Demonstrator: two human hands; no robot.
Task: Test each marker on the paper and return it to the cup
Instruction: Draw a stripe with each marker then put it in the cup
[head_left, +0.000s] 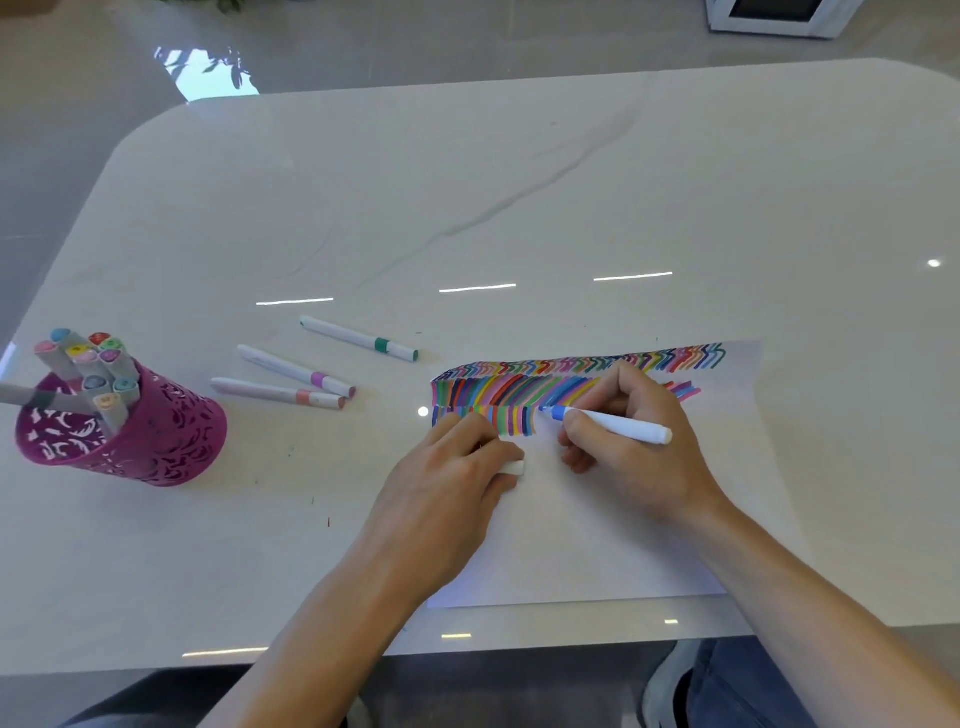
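Observation:
My right hand (634, 441) grips a white marker with a blue tip (618, 425), its tip on the white paper (597, 545) just right of the bottom row of coloured strokes. My left hand (457, 478) rests on the paper's left part and holds the marker's white cap (514, 467) between its fingers. The purple cut-out cup (156, 431) stands at the left with several capped markers in it. Three capped markers lie on the table between cup and paper: a green one (363, 340), a purple one (296, 371) and a pink one (280, 393).
The glossy white table (467, 208) stretches far behind the paper. A white box (774, 15) stands on the floor at the top right. My knees and a shoe (670, 686) show below the table's front edge.

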